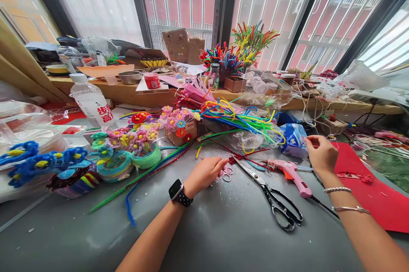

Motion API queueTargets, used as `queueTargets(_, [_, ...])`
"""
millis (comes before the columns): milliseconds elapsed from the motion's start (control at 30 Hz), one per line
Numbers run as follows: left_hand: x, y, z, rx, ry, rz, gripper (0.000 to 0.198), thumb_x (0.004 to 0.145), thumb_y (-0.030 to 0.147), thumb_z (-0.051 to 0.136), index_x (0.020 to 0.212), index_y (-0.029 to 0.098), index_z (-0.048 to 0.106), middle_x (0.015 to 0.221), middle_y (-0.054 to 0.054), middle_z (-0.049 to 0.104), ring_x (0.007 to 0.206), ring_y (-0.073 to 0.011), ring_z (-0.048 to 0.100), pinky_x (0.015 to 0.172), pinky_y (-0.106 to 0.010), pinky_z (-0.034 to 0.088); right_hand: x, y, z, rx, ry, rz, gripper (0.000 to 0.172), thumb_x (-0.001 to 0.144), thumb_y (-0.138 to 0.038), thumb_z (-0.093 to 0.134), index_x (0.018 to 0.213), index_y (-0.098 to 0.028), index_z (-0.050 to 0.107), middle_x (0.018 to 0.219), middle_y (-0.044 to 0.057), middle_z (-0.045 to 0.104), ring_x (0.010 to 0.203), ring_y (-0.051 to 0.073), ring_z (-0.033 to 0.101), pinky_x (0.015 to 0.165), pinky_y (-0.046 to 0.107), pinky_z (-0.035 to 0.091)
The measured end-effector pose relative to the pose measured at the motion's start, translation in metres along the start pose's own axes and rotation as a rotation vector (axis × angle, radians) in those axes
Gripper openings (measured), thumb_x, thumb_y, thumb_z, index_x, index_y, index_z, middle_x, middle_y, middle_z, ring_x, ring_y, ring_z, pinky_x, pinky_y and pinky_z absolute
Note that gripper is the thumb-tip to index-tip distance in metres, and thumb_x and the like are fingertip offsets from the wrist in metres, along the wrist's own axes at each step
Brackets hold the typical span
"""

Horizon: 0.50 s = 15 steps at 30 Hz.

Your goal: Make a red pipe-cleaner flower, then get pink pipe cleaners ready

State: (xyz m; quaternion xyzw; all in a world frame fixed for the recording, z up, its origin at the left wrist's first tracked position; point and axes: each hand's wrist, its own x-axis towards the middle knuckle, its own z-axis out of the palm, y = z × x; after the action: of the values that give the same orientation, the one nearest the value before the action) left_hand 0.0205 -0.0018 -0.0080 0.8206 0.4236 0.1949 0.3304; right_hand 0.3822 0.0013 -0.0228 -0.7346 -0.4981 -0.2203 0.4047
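Fingers of my left hand were loosely curled, tips just beside the small pink scissors; whether they gripped anything, I couldn't tell. On my right hand, thumb and forefinger bent towards each other near the shiny blue packet — I couldn't make out whether something thin sat between them. Beneath both spread the smooth grey tabletop, flecked with glittery crumbs. Large shears lay with glossy black loops towards me, steel blades pointing away and left. Beside them rested the pink plastic glue gun, and further right a flat red sheet. Over to the left, fuzzy blue flowers with yellow middles stood near a round green pot, its wall ridged in coils. Beyond my left hand sprawled a tangle of bendy, velvety stems in blue, green, yellow and orange. A clear plastic bottle rose at the left. Farther back, a squat red tub sat before the barred windows.
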Motion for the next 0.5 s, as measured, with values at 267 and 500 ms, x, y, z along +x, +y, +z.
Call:
queueTargets(267, [0.0,-0.004,-0.001,0.05,0.125,-0.025,0.034,0.082,0.042,0.027,0.068,0.018,0.046,0.059,0.001,0.054,0.053,-0.0109,0.047,0.05,-0.021,0.032,0.033,-0.03,0.012,-0.054,-0.127,-0.192,0.024,0.072,-0.022,0.044,0.08,-0.013,0.064,0.086,0.013,0.058,0.085,0.023,0.049,0.077,0.035,0.035])
queueTargets(500, [0.001,-0.009,-0.003,0.034,0.276,-0.036,0.022,0.08,0.034,0.033,0.075,0.019,0.047,0.06,0.002,0.053,0.055,-0.0109,0.047,0.053,-0.021,0.033,-0.031,-0.119,0.01,0.089,-0.858,-0.723,0.019,0.078,-0.024,0.046,0.084,-0.02,0.063,0.088,0.005,0.058,0.083,0.017,0.052,0.07,0.025,0.04])
